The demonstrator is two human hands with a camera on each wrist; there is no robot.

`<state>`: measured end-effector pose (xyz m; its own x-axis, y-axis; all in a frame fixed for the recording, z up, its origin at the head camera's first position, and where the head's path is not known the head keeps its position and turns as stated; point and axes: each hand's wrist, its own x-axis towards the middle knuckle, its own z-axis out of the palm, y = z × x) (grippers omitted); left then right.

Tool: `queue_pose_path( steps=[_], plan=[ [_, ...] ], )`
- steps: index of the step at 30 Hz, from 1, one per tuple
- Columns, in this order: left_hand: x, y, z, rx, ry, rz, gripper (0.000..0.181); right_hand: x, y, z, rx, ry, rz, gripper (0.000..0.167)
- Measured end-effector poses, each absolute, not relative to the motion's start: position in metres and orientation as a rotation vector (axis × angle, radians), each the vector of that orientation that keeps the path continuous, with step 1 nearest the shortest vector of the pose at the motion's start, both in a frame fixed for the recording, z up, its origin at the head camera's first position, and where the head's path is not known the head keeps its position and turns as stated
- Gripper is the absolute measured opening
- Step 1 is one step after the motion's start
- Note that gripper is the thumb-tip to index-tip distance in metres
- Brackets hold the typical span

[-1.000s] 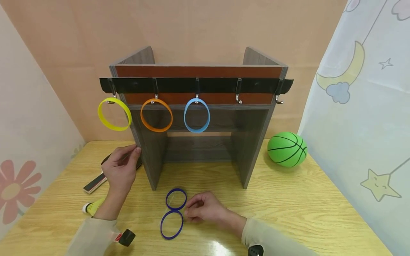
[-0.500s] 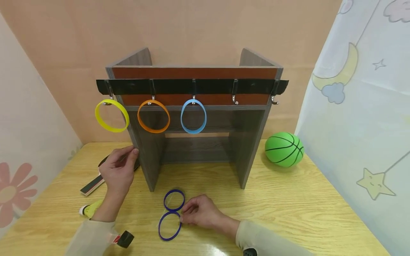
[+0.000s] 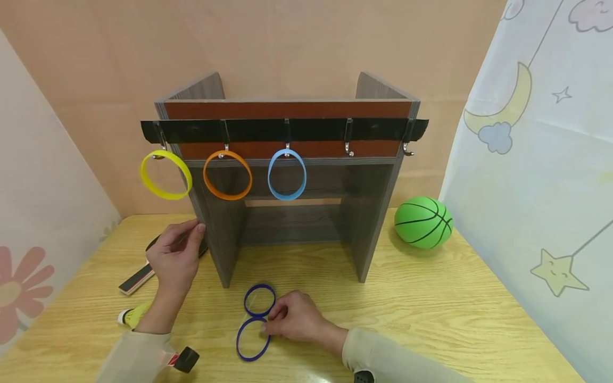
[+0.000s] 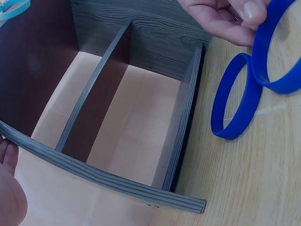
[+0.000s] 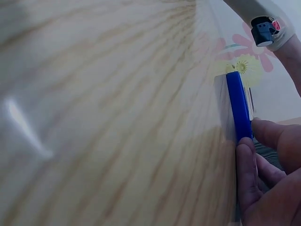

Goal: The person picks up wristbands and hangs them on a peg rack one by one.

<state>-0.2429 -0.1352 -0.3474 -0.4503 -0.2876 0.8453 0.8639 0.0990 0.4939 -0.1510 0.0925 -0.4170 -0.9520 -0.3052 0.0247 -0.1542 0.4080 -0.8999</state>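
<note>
My left hand (image 3: 174, 255) pinches the front edge of the grey wooden shelf's left side panel (image 3: 210, 234). Two dark blue silicone wristbands lie touching on the table, in front of the shelf. My right hand (image 3: 297, 316) has thumb and finger on the right edge of the nearer wristband (image 4: 261, 47), pinching it in the right wrist view. The farther wristband (image 4: 218, 113) lies just beyond it. From hooks on the shelf's black strip (image 3: 316, 130) hang a yellow wristband (image 3: 167, 197), an orange wristband (image 3: 230, 198) and a light blue wristband (image 3: 287, 197).
Two bare hooks, the fourth hook (image 3: 349, 151) and the end hook (image 3: 407, 152), are on the strip's right. A green ball (image 3: 423, 222) sits right of the shelf. Left lie a table tennis bat (image 3: 136, 277), partly behind my left hand, and a yellow shuttlecock (image 3: 134, 315).
My right hand has moved slightly left, from beside the blue wristbands onto the nearer one's edge. My left hand stays on the panel. The head view has shifted a little.
</note>
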Motion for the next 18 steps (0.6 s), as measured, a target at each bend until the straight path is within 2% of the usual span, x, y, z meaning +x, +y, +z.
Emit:
queue_pose_path(
  steps=[10,18],
  plan=[
    [-0.2464,-0.1352,-0.3508,-0.619,-1.411,-1.539,0.011,-0.1514,0.0903,-0.4151,-0.467,2.645,-1.465,0.014],
    [-0.2440,-0.1349,-0.3490,-0.625,-1.406,-1.540,0.011,-0.1502,0.0905,-0.4165,-0.452,2.559,-1.570,0.012]
  ],
)
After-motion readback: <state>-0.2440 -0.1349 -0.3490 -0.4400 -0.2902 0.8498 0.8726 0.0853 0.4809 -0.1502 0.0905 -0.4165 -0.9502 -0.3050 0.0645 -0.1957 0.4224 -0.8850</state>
